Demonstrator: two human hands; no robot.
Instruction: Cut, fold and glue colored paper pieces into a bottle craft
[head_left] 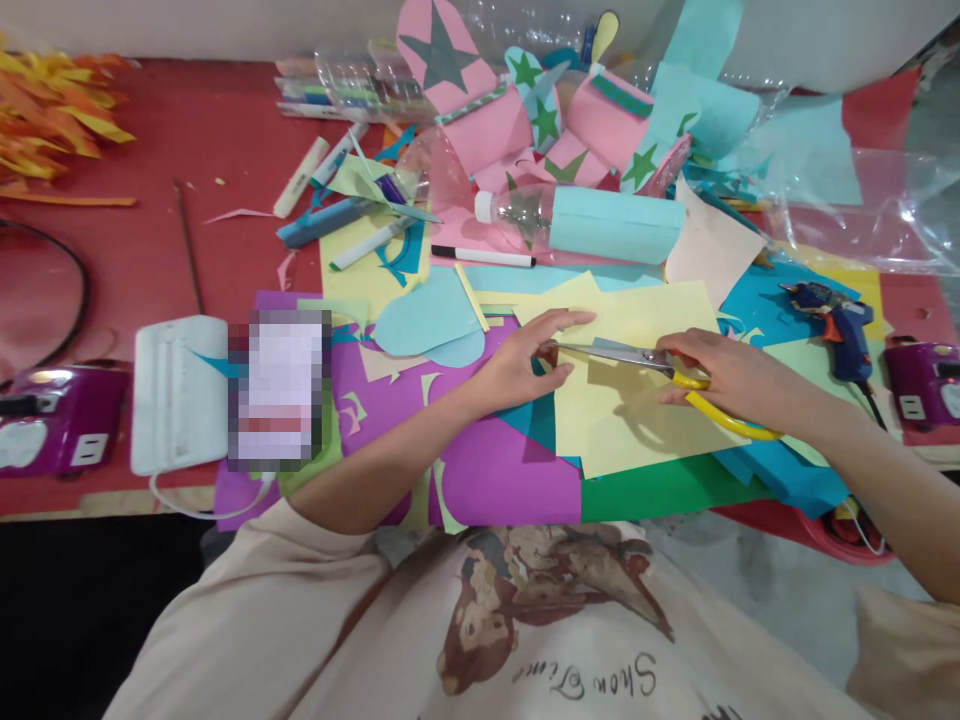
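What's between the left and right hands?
In the head view, the scissors' blades reach from the right hand toward the left hand, above yellow paper.

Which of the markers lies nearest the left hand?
The white marker with black ends, in front of the bottle; the green-tipped marker and the others lie farther from the left hand.

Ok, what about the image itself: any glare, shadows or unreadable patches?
Head view: white glare on the clear plastic at far right; same view, soft shadows on the yellow paper near the right hand; same view, the phone shows only as coarse pixel blocks.
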